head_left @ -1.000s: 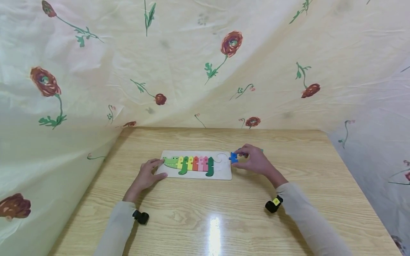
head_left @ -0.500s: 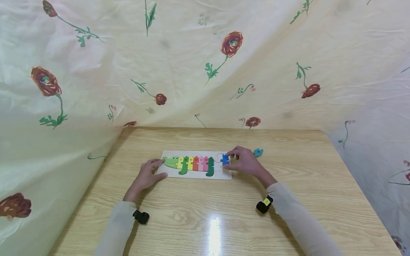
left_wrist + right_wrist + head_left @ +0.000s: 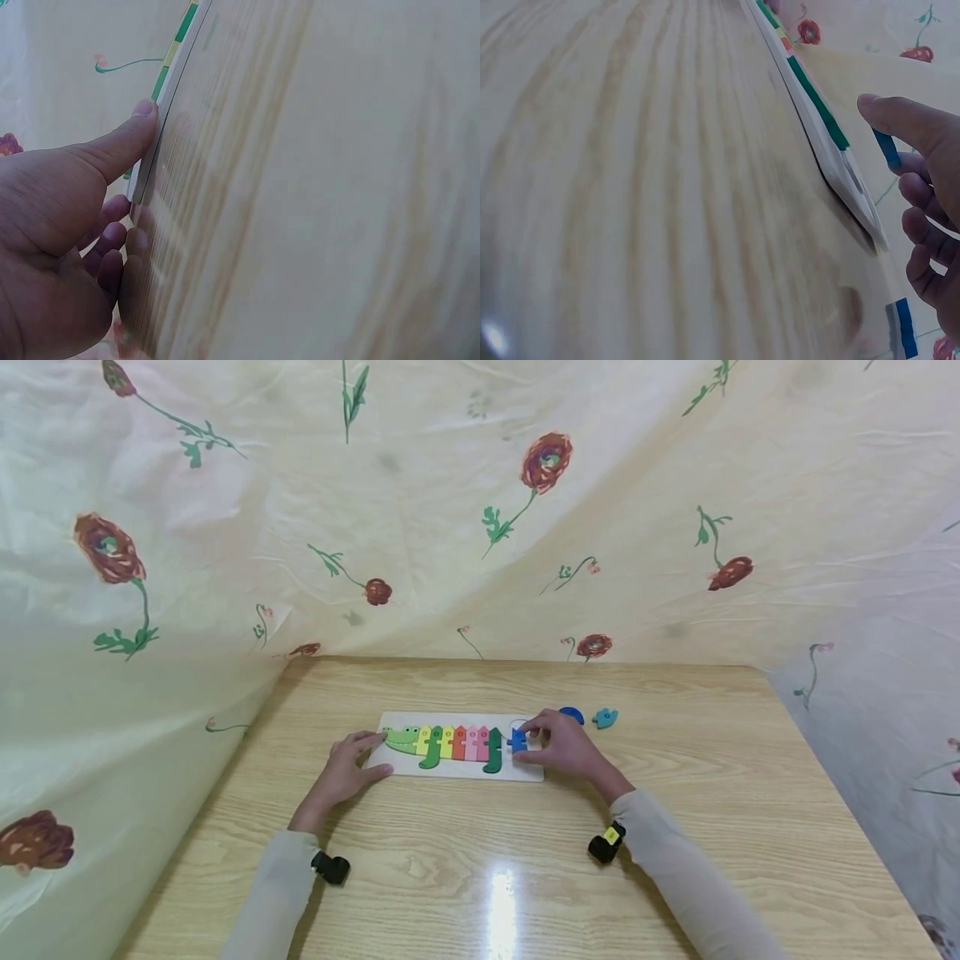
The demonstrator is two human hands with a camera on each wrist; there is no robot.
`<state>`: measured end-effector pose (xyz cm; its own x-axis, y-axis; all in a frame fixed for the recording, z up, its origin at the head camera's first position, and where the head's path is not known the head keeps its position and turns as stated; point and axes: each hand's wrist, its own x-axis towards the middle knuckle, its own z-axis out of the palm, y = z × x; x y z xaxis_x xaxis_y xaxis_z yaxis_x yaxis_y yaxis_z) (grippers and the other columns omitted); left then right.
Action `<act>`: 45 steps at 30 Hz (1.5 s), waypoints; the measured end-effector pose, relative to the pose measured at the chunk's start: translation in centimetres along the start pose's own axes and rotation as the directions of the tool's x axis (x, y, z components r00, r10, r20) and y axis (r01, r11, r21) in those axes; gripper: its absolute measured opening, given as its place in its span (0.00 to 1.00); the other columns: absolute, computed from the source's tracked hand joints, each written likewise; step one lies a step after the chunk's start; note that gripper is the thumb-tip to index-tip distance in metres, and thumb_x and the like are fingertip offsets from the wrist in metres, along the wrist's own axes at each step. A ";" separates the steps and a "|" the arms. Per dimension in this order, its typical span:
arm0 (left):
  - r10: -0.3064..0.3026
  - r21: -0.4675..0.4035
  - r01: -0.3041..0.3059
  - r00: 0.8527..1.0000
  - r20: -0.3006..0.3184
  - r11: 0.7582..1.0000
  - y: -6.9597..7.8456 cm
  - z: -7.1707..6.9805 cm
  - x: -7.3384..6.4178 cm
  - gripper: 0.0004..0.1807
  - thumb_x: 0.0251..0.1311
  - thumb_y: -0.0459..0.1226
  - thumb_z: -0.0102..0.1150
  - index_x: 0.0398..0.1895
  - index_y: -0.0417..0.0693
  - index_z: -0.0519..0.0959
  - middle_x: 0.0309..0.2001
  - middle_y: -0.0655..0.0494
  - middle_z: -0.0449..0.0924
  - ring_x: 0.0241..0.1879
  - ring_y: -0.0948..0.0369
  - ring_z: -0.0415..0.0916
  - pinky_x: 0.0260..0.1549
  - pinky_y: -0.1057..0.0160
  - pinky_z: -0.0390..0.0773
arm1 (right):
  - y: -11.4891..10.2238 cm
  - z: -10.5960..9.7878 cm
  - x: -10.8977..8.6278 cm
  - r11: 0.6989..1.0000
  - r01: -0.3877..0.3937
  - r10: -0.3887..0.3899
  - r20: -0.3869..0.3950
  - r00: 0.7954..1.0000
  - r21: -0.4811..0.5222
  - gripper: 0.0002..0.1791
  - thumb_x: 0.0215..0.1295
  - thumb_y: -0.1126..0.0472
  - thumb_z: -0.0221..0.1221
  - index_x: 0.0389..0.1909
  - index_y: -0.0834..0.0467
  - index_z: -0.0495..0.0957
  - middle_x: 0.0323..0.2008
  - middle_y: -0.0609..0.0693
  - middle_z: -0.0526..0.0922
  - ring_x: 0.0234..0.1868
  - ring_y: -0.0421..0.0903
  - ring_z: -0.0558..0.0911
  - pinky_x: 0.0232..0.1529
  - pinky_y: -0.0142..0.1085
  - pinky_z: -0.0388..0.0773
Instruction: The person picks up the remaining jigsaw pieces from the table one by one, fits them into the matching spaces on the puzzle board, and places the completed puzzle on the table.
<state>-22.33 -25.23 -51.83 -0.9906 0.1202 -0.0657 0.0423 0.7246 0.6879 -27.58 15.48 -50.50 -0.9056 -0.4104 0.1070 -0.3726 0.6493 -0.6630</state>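
Observation:
A pale wooden puzzle board [image 3: 420, 766] lies on the table, with a crocodile of coloured pieces set in it: a light green head [image 3: 402, 740], yellow, orange and pink body pieces, and dark green leg pieces. My left hand [image 3: 347, 770] holds the board's left end, its thumb on the near edge in the left wrist view [image 3: 142, 112]. Between thumb and index finger my right hand [image 3: 561, 743] pinches a blue puzzle piece [image 3: 518, 741] over the board's right part. In the right wrist view this piece [image 3: 886, 148] is raised above the board surface.
Beyond my right hand lie a rounded dark blue piece [image 3: 572, 715] and a light blue piece [image 3: 604, 718] on the wooden table [image 3: 420, 860]. A flowered cloth [image 3: 450, 510] hangs along the back and sides of the table.
My right hand has moved left with the blue puzzle piece, from beside the board's right edge to over it. The rounded dark blue piece has come into sight. My left hand stays put.

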 end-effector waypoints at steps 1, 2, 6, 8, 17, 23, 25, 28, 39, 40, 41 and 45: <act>0.001 0.000 -0.001 1.000 0.000 1.000 0.0 0.0 0.0 0.38 0.62 0.43 0.72 0.74 0.49 0.70 0.75 0.37 0.60 0.72 0.38 0.53 0.69 0.35 0.58 | 0.0 0.1 0.0 1.000 0.004 -0.004 0.001 1.000 0.001 0.26 0.51 0.45 0.78 0.48 0.54 0.88 0.35 0.45 0.80 0.34 0.45 0.73 0.34 0.36 0.72; 0.002 0.001 -0.002 1.000 0.000 1.000 -0.1 0.0 0.0 0.38 0.62 0.43 0.72 0.74 0.49 0.70 0.75 0.37 0.60 0.72 0.38 0.53 0.69 0.35 0.58 | -0.1 0.1 0.0 1.000 0.007 -0.007 0.003 1.000 0.001 0.26 0.51 0.45 0.78 0.48 0.54 0.88 0.35 0.45 0.80 0.34 0.44 0.73 0.33 0.35 0.72; 0.005 -0.003 -0.005 1.000 0.000 1.000 -0.1 0.1 0.1 0.38 0.62 0.43 0.72 0.74 0.49 0.70 0.75 0.37 0.60 0.71 0.39 0.53 0.69 0.35 0.58 | -0.1 0.4 0.2 1.000 0.021 -0.021 0.009 1.000 -0.010 0.26 0.51 0.44 0.78 0.48 0.54 0.88 0.36 0.44 0.80 0.34 0.43 0.73 0.33 0.34 0.71; 0.010 -0.003 -0.010 1.000 -0.002 1.000 -0.1 0.1 0.1 0.38 0.61 0.43 0.72 0.74 0.49 0.70 0.75 0.37 0.60 0.71 0.38 0.53 0.69 0.34 0.59 | -0.2 0.6 0.3 1.000 0.017 -0.017 0.011 1.000 -0.017 0.26 0.51 0.44 0.78 0.48 0.54 0.88 0.36 0.44 0.80 0.35 0.43 0.73 0.34 0.34 0.72; 0.007 -0.001 -0.007 1.000 0.001 1.000 -0.2 0.0 0.1 0.38 0.62 0.43 0.72 0.74 0.49 0.70 0.75 0.37 0.60 0.71 0.39 0.53 0.69 0.35 0.58 | -0.2 1.1 0.5 1.000 0.005 -0.004 0.021 1.000 -0.025 0.26 0.52 0.44 0.78 0.49 0.54 0.88 0.36 0.44 0.80 0.36 0.44 0.74 0.37 0.36 0.72; 0.017 -0.010 -0.017 1.000 0.000 1.000 -0.2 0.1 0.0 0.38 0.61 0.43 0.72 0.74 0.48 0.70 0.75 0.37 0.61 0.71 0.38 0.53 0.69 0.34 0.58 | -0.1 1.5 0.5 1.000 -0.007 0.008 0.027 1.000 -0.017 0.27 0.52 0.44 0.78 0.49 0.54 0.88 0.35 0.44 0.80 0.37 0.45 0.74 0.37 0.36 0.72; 0.015 -0.010 -0.015 1.000 0.001 1.000 -0.2 0.0 0.0 0.38 0.62 0.43 0.72 0.74 0.48 0.69 0.75 0.37 0.60 0.71 0.38 0.53 0.69 0.34 0.58 | -0.2 1.5 0.5 1.000 -0.013 0.013 0.030 0.999 -0.015 0.27 0.52 0.45 0.78 0.50 0.54 0.88 0.35 0.44 0.80 0.37 0.45 0.74 0.38 0.36 0.72; 0.007 -0.014 -0.007 1.000 0.004 1.000 -0.2 0.0 0.0 0.38 0.62 0.43 0.71 0.74 0.49 0.69 0.75 0.37 0.60 0.71 0.39 0.53 0.69 0.35 0.58 | -0.3 1.5 0.5 1.000 -0.012 0.013 0.035 0.999 -0.015 0.27 0.53 0.45 0.77 0.50 0.55 0.88 0.36 0.44 0.80 0.37 0.45 0.74 0.38 0.37 0.72; 0.009 -0.009 -0.009 1.000 0.001 1.000 -0.2 0.1 0.1 0.38 0.62 0.44 0.71 0.74 0.48 0.69 0.75 0.36 0.60 0.71 0.39 0.53 0.68 0.35 0.59 | -0.2 1.8 0.8 0.999 -0.004 0.005 0.032 0.999 -0.034 0.26 0.53 0.46 0.77 0.50 0.55 0.88 0.37 0.44 0.81 0.37 0.44 0.74 0.39 0.36 0.73; 0.010 -0.011 -0.010 1.000 0.001 1.000 -0.2 0.1 0.1 0.38 0.62 0.44 0.71 0.74 0.48 0.69 0.75 0.36 0.60 0.71 0.38 0.53 0.68 0.35 0.59 | -0.2 1.8 0.8 0.999 -0.005 0.006 0.031 1.000 -0.035 0.26 0.53 0.46 0.77 0.50 0.55 0.88 0.37 0.44 0.81 0.37 0.44 0.74 0.39 0.36 0.73; 0.012 -0.013 -0.012 1.000 0.000 1.000 -0.2 0.1 0.1 0.38 0.62 0.44 0.71 0.74 0.48 0.69 0.75 0.36 0.60 0.71 0.38 0.53 0.68 0.35 0.59 | -0.2 1.9 0.8 0.999 -0.006 0.007 0.031 1.000 -0.036 0.26 0.53 0.46 0.78 0.50 0.55 0.88 0.37 0.44 0.81 0.37 0.44 0.74 0.39 0.36 0.73; 0.016 -0.012 -0.016 1.000 0.001 1.000 -0.2 0.0 0.1 0.38 0.62 0.44 0.71 0.74 0.48 0.69 0.75 0.36 0.60 0.71 0.38 0.53 0.68 0.34 0.59 | -0.2 1.9 0.8 0.999 -0.004 0.006 0.034 0.999 -0.043 0.26 0.53 0.46 0.77 0.50 0.56 0.87 0.37 0.45 0.81 0.37 0.44 0.75 0.39 0.36 0.73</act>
<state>-22.42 -25.33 -52.00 -0.9896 0.1327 -0.0554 0.0567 0.7145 0.6973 -27.88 13.81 -51.66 -0.9003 -0.4282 0.0781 -0.3771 0.6779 -0.6310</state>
